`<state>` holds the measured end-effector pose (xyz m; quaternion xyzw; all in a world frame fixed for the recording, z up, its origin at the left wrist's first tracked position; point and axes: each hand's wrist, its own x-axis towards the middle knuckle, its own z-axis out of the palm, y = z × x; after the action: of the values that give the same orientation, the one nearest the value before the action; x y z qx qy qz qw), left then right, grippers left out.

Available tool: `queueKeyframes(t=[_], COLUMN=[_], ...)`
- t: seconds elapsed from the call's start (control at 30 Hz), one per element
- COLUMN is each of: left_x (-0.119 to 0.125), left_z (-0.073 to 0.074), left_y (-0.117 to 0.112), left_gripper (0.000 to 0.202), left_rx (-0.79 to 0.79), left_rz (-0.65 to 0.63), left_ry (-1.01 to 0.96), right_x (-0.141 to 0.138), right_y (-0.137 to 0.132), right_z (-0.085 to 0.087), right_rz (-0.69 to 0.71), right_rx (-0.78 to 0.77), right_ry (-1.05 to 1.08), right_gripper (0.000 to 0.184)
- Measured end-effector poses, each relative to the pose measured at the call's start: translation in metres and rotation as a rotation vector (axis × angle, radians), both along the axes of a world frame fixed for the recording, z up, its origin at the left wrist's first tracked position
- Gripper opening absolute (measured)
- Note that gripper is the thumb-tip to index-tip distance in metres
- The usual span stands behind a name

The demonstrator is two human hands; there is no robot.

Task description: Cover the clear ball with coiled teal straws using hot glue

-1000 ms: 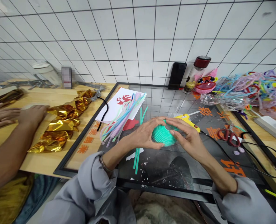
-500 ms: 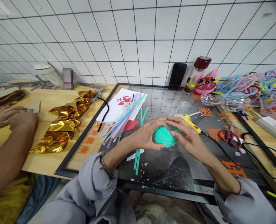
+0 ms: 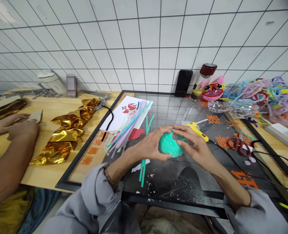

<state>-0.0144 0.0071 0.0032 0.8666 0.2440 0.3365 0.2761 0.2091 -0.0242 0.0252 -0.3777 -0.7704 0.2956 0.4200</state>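
Note:
Between my hands is a round green ball ringed with rows of pipe cleaner, held above the dark tabletop. My left hand curves round its left side, thumb below and fingers over the top. On the right, my right hand closes on the ball with its thumb and fingers; a clear part of the ball seems to show there. Loose green pipe cleaners lie under my left forearm. Just behind my right hand rests a yellow glue gun.
Pastel pipe cleaners lie across white paper. Red-handled scissors, black cables and a white power strip are at right. A phone and glass bottle stand by the wall. Gold foil and another person's hands are left.
The camera view has tilted slightly, so most things sit a little lower. My hands keep hold of the green ball, which has turned slightly. The other person's hands have shifted a little.

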Motion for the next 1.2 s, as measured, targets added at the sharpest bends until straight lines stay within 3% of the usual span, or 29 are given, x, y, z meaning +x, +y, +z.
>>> queueKeyframes(t=[0.4, 0.63, 0.87, 1.2], left_x=[-0.002, -0.005, -0.007, -0.009], left_z=[-0.004, 0.000, 0.009, 0.008], left_y=[0.005, 0.003, -0.001, -0.001], left_gripper=[0.071, 0.069, 0.078, 0.059], left_rx=[0.155, 0.275, 0.219, 0.244], left_rz=[-0.080, 0.064, 0.051, 0.022], left_ry=[-0.052, 0.027, 0.002, 0.017], right_x=[0.000, 0.002, -0.001, -0.002], right_y=[0.001, 0.003, 0.002, 0.001], right_z=[-0.004, -0.005, -0.007, -0.003], right_rz=[-0.010, -0.032, -0.079, -0.105], right_rx=[0.014, -0.011, -0.022, -0.027], right_ry=[0.028, 0.036, 0.053, 0.037], right_gripper=[0.032, 0.032, 0.031, 0.028])
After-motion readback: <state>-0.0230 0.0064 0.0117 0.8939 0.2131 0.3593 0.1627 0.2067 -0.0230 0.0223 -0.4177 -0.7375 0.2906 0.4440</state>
